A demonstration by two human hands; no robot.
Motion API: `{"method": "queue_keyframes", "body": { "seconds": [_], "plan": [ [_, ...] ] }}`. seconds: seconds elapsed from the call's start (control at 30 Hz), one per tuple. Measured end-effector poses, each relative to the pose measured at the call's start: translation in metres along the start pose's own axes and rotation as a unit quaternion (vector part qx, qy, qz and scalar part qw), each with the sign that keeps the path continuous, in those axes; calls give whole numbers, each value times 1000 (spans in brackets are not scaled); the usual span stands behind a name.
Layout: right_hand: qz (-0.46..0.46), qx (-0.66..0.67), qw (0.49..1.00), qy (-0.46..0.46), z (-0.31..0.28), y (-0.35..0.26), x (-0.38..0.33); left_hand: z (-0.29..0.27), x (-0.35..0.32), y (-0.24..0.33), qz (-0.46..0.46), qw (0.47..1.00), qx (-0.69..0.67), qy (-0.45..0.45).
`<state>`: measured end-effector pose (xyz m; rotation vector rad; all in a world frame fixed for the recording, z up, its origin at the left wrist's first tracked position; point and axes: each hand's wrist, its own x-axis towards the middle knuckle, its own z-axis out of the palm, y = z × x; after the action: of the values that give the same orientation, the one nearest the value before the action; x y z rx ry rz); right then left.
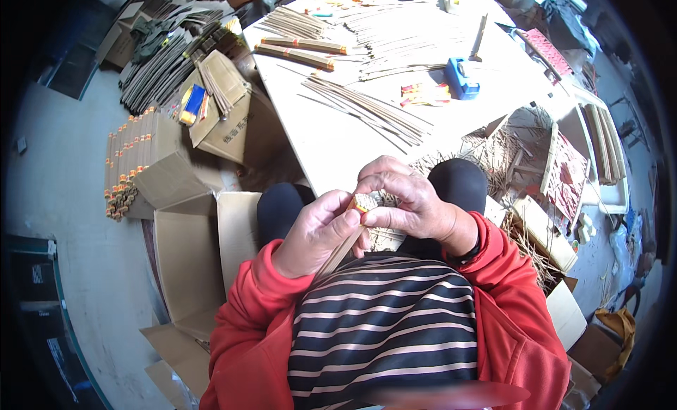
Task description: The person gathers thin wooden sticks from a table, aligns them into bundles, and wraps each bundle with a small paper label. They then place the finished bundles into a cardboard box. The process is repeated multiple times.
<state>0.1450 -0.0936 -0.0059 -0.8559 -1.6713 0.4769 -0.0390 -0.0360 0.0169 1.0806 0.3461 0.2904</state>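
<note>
In front of my chest I hold a bundle of brown incense sticks [340,257], its cut end tipped up and a yellow-and-red paper band near that end. My left hand [316,232] wraps round the bundle from the left, thumb against the band. From the right, my right hand [416,204] pinches the banded end between curled fingers and thumb. The lower part of the bundle runs down toward my striped shirt and is partly hidden by the left hand.
On the white table [303,121] lie loose sticks [377,110], banded bundles [300,50], red-and-yellow paper bands [425,94] and a blue tape dispenser [462,78]. An open cardboard box [185,262] stands left of my knees, with stacked bundles [130,156] beyond. Scattered sticks [497,156] lie at right.
</note>
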Motion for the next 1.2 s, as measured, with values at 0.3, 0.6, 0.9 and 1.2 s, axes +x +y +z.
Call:
{"method": "queue_keyframes", "body": {
  "seconds": [0.3,0.6,0.9,1.2],
  "plan": [
    [13,8,999,30,-9,14,2,0,15,10,-97,995,14,24],
    [211,75,968,112,-61,43,17,-2,35,8,-97,986,18,133],
    [481,-436,708,277,-192,167,-28,-4,53,-1,-115,983,35,138],
    [543,-284,750,249,-219,185,-35,1,65,-2,-127,982,41,132]
  ]
}}
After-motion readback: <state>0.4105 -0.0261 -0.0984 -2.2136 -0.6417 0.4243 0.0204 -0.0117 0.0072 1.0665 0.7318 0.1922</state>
